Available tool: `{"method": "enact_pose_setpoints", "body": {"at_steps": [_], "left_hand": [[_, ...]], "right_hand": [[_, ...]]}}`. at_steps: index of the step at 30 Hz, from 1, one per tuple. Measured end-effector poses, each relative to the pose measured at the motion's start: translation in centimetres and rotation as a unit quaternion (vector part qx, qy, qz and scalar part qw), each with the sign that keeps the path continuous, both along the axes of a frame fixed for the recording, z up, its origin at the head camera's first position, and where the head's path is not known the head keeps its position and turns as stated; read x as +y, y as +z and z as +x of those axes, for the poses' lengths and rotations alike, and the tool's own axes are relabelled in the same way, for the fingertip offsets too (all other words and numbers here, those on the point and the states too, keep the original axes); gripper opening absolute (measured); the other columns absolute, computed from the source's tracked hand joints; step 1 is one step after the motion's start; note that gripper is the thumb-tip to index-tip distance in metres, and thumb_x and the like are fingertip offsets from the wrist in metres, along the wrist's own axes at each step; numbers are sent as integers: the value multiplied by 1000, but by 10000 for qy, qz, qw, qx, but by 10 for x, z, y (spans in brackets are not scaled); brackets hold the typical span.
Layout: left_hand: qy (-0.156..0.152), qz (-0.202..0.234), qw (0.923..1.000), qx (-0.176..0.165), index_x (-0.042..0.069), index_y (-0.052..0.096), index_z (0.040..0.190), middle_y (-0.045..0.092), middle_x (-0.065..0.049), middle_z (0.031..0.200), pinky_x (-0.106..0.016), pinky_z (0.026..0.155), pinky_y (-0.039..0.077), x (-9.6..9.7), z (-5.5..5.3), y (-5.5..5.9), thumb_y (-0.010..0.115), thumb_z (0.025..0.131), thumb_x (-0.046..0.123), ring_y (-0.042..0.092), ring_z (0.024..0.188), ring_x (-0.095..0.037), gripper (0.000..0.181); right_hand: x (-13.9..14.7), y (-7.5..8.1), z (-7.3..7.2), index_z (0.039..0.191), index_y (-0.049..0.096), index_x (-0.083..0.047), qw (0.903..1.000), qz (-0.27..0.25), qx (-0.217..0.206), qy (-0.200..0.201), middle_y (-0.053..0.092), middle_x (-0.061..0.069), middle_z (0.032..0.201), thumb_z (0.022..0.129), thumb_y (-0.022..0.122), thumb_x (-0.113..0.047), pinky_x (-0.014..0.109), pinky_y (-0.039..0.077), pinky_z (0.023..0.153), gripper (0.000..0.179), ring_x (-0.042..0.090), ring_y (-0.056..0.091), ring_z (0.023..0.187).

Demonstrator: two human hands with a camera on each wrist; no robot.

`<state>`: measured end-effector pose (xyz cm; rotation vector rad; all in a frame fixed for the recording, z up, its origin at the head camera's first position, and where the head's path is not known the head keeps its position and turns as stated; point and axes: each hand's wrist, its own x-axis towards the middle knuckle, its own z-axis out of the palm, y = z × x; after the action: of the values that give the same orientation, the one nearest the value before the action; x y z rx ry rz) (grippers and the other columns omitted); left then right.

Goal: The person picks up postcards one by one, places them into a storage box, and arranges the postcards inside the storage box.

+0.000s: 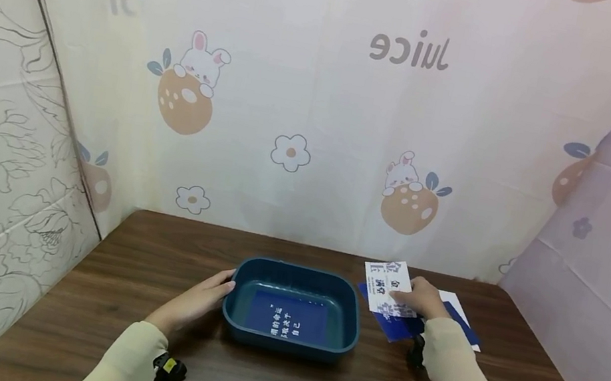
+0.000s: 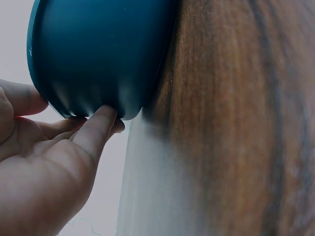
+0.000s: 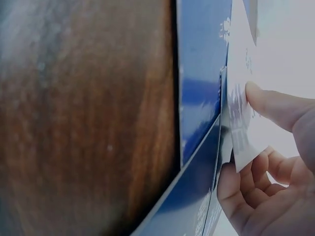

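Observation:
A dark teal plastic basin [image 1: 285, 347] stands on the table with a blue card [image 1: 275, 315] with white lettering lying inside it. My left hand [image 1: 196, 300] holds the basin's left end, thumb at the rim and fingers against the outer wall [image 2: 98, 54]. Right of the basin, my right hand [image 1: 422, 298] pinches a white card [image 1: 387, 284] with blue print between thumb and fingers. Seen from the right wrist, the white card [image 3: 241, 108] is tilted up over blue cards [image 3: 202, 64]. Part of the pile is hidden by the right hand.
Another blue card [image 1: 460, 317] and a white one [image 1: 452, 301] stick out beyond the right hand on the brown wooden table [image 1: 161, 254]. A printed curtain [image 1: 323, 85] hangs behind the table's back edge, with more cloth on both sides.

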<state>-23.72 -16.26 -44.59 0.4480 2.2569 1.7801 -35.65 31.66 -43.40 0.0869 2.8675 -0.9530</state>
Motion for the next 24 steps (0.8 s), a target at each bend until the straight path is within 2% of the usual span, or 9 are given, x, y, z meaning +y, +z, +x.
{"method": "enact_pose_setpoints", "body": {"at_steps": [7,12,15,19,24], "left_hand": [[78,-10,10000,-29,1,22,158,24,-22,161,-55,115,28,0,-1,0,35,112,23,26,147,-36,53],[225,-67,9997,-81,2,25,157,27,-21,160,-56,114,29,1,0,-1,36,111,24,27,146,-36,52],[226,-28,9997,-90,2,25,157,27,-21,160,-56,115,28,2,0,-1,36,111,23,26,147,-36,52],[223,-99,9997,-74,4,25,158,26,-20,161,-56,115,27,1,1,-1,36,111,25,24,147,-35,52],[163,-132,9998,-44,4,24,158,24,-20,162,-56,116,26,1,1,-1,36,111,25,22,148,-35,53]], "right_hand": [[1,0,-1,121,51,16,9994,27,318,101,61,26,102,94,67,-22,46,54,74,49,32,59,87],[0,1,-2,137,40,17,9985,-491,238,71,56,32,119,99,53,-13,47,52,81,51,33,59,94],[-2,1,-1,143,33,17,9968,-732,296,87,53,34,124,99,44,-9,44,51,79,52,33,59,95],[-6,6,3,145,31,17,9959,-731,518,144,52,34,125,99,39,-6,44,49,79,52,34,58,95],[-10,16,10,145,30,18,9959,-618,656,122,50,36,128,95,37,-5,51,47,85,56,38,55,101]]}}
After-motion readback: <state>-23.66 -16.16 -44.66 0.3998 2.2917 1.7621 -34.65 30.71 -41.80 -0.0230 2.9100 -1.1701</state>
